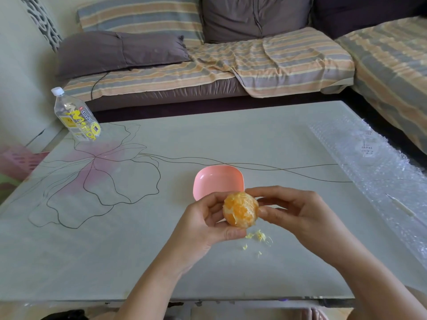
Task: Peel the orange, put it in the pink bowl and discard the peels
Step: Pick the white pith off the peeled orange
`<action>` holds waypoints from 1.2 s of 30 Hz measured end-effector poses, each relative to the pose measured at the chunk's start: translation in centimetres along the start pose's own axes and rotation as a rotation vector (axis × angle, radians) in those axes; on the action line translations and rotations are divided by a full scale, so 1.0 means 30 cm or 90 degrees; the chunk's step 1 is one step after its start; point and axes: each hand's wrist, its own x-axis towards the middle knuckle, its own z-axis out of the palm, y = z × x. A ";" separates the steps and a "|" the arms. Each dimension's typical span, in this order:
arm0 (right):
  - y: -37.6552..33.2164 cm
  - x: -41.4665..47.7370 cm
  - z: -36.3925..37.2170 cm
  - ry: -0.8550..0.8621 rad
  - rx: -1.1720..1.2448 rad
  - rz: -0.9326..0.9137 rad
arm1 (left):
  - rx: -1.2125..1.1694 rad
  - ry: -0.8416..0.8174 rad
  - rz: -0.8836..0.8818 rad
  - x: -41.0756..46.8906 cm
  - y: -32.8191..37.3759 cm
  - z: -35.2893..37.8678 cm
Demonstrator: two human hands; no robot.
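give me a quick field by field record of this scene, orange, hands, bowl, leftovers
orange: peeled, white pith showing, held above the table
left hand: grips the orange from its left and underneath
right hand: fingertips pinch at the orange's right side
pink bowl: on the table just behind the hands, visible part holds nothing
peel scraps: small yellow bits on the table below the orange
bottle: upright at the far left corner
bubble wrap: along the right edge
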 end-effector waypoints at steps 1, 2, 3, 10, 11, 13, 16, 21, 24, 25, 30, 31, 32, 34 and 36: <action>0.000 0.000 -0.004 -0.015 0.034 0.002 | 0.001 0.001 -0.004 -0.001 -0.001 0.000; -0.001 0.000 -0.005 -0.026 0.059 0.003 | 0.001 0.001 -0.008 -0.001 -0.001 0.000; 0.002 0.002 -0.005 -0.030 0.072 0.000 | 0.003 0.000 -0.010 -0.002 0.001 -0.001; 0.026 0.008 0.009 0.001 0.071 -0.003 | 0.024 -0.016 -0.039 -0.001 0.009 0.000; 0.028 0.009 0.010 -0.007 0.063 0.009 | 0.029 -0.022 -0.047 -0.002 0.008 -0.001; 0.029 0.006 0.010 -0.029 0.017 0.027 | 0.038 -0.039 -0.064 -0.003 0.008 -0.005; 0.023 0.000 0.009 -0.030 -0.093 0.005 | 0.035 -0.061 -0.081 -0.003 0.006 -0.017; 0.011 -0.003 0.018 0.017 -0.164 -0.029 | 0.038 -0.035 -0.087 0.004 -0.014 -0.016; 0.025 0.002 0.028 0.068 -0.182 -0.059 | 0.003 -0.033 -0.092 0.010 -0.022 -0.004; 0.030 0.003 0.030 0.081 -0.196 -0.067 | -0.013 -0.044 -0.098 0.008 -0.022 0.001; 0.051 -0.002 0.049 0.116 -0.322 -0.114 | -0.103 -0.013 -0.181 0.008 -0.040 0.018; 0.056 -0.003 0.054 0.112 -0.341 -0.128 | -0.112 -0.009 -0.195 0.009 -0.048 0.020; 0.060 -0.004 0.059 0.105 -0.357 -0.143 | -0.128 -0.009 -0.203 0.011 -0.056 0.021; 0.066 -0.005 0.065 0.095 -0.382 -0.167 | -0.155 -0.018 -0.211 0.016 -0.071 0.012; 0.066 -0.006 0.068 0.095 -0.385 -0.179 | -0.179 -0.054 -0.228 0.019 -0.073 0.008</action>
